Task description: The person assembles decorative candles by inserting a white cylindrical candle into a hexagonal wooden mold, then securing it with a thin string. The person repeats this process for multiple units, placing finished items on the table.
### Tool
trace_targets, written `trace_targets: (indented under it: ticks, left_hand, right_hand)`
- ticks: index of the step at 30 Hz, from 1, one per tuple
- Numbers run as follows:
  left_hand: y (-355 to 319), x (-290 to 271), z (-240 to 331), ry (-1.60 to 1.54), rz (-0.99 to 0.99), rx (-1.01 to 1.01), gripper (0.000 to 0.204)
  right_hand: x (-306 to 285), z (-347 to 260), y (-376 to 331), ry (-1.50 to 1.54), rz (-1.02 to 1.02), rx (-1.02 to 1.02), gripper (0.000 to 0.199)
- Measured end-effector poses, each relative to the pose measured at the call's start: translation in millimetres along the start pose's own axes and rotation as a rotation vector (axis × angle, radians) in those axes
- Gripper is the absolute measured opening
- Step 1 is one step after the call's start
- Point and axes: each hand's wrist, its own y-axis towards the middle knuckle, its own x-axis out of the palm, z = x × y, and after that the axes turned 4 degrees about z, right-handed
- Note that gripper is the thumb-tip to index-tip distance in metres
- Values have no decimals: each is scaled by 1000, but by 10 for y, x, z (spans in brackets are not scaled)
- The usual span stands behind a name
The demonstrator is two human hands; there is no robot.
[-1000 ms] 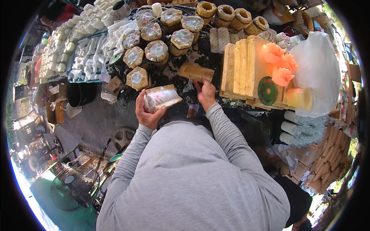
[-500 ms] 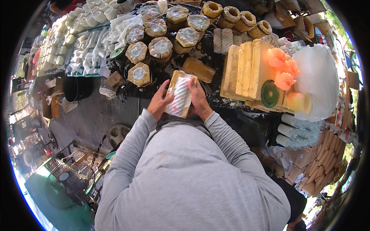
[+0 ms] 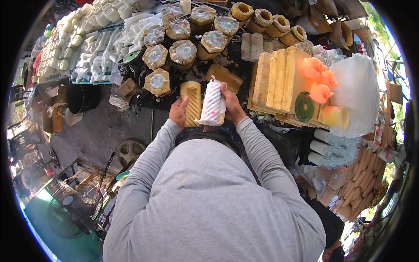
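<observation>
Head view: wrapped striped candle (image 3: 213,103) upright between both hands (image 3: 205,111), long axis vertical.

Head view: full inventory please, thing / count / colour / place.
mould: 1, tan, ribbed, in left hand
candle: 1, white with pink and green stripes, in clear wrap, in right hand
hexagonal moulds: several, tan with pale centres, table above hands
white casts: many, upper left
ring moulds: about four, tan, top
slabs: stack on edge, yellow-tan, right
flowers: three, orange, on slabs
disc: 1, green, by slabs
bag: 1, clear, far right
left hand: grips mould
right hand: grips candle
</observation>
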Motion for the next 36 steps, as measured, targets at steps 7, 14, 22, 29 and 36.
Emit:
trace_targets:
  ticks: [7,14,22,29,36]
  left_hand:
    - [565,-145,-216,717,214,222,52]
    - [635,31,-42,1359,321,338,57]
    - [194,561,94,-315,-280,-391,66]
    - [169,679,106,529,-25,385,74]
    - [74,572,228,724,-55,360,78]
  right_hand:
    - [-137,-233,-59,115,-214,3,73]
    - [-293,-151,221,230,-83,27,67]
    - [310,-230,137,-131,-4,-138,60]
    - [856,-183,-236,-1170,536,-362,84]
    - [827,-132,-139,-874,508,-582,73]
